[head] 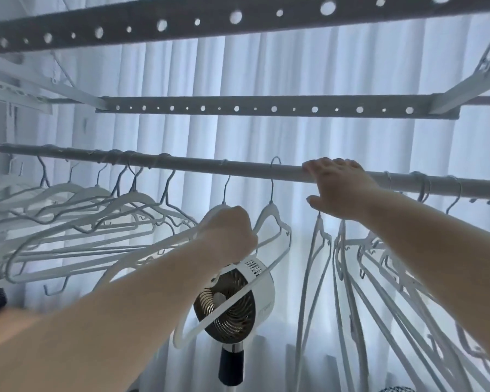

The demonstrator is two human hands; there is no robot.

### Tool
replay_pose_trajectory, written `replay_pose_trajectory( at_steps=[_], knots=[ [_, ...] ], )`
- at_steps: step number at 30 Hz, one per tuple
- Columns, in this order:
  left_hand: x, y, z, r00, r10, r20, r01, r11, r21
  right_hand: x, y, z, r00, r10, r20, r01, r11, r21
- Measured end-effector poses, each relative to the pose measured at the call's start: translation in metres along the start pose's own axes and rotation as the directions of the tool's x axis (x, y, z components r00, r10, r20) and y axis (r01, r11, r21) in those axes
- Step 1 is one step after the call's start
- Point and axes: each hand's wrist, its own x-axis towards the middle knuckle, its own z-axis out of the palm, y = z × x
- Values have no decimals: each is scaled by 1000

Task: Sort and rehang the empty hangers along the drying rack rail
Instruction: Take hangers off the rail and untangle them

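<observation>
Your left hand grips one hanger. Your right hand curls over the rail. Hangers crowd both sides unevenly, so much sorting seems left.

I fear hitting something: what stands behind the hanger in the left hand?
A fan on a dark pole, and behind it the curtain. The hanger crosses its grille; the left hand and forearm hide the fan's upper left.
</observation>
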Motion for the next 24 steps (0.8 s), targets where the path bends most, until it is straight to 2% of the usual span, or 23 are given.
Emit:
replay_pose_trajectory(
  at_steps=[8,10,13,15,19,22,24],
  knots=[
    [-3,-11,-4,990,95,106,-94,995,-15,13,-21,-7,1000,10,-1,-10,1000,14],
    [-5,-19,-18,991,122,54,-124,992,27,21,-30,-9,1000,0,-15,0,1000,28],
    [-8,-42,-35,986,138,-98,-126,985,117,35,-44,-10,999,2,-50,2,997,80],
    [-8,-61,-40,986,116,-120,-97,983,156,42,-53,-8,999,14,-38,-11,996,85],
    [-5,-89,-41,996,-37,87,22,985,170,51,-64,1,997,70,20,-71,996,54],
    [0,-99,-34,971,-62,229,62,998,11,54,-63,5,995,102,5,-102,994,25],
    [3,-102,-29,966,-57,254,71,996,-46,54,-61,5,995,100,3,-100,995,30]
  ],
)
